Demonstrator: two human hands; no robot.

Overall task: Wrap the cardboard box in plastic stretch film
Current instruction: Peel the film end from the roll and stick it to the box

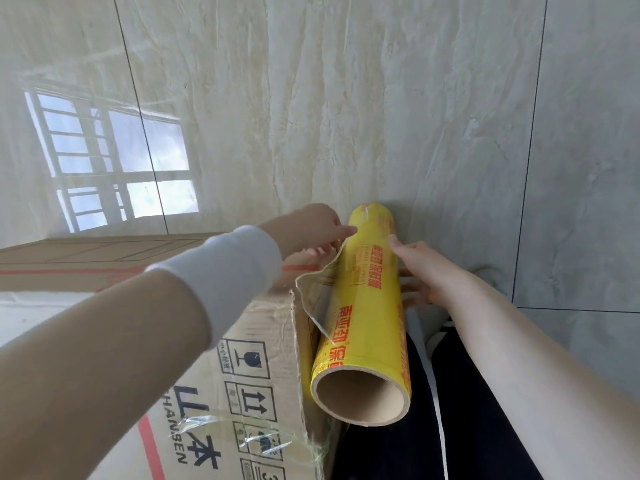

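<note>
the pale tiled floor fills most of the view, and the cardboard box stands on it at lower left, its printed face turned toward the person, with wrinkled clear film clinging near its lower corner – so some wrapping looks done already. the roll of stretch film, yellow with red print, is held upright just beside the box's near vertical edge, its open cardboard core toward the camera; held parallel to that edge, the film can probably pay out flat across the face. between roll and box, a loose film edge curls away from the roll, lifted but not yet drawn over the cardboard. a leg in dark trousers sits close under the roll. the right hand grips the roll from its outer side, thumb on the front and fingers behind – a steadying hold that likely keeps it from turning. the left hand, in a white sleeve, reaches across the box top with its index finger touching the roll near the far end, seemingly to work the film free; whether its other fingers pinch the film i cannot tell.
</note>
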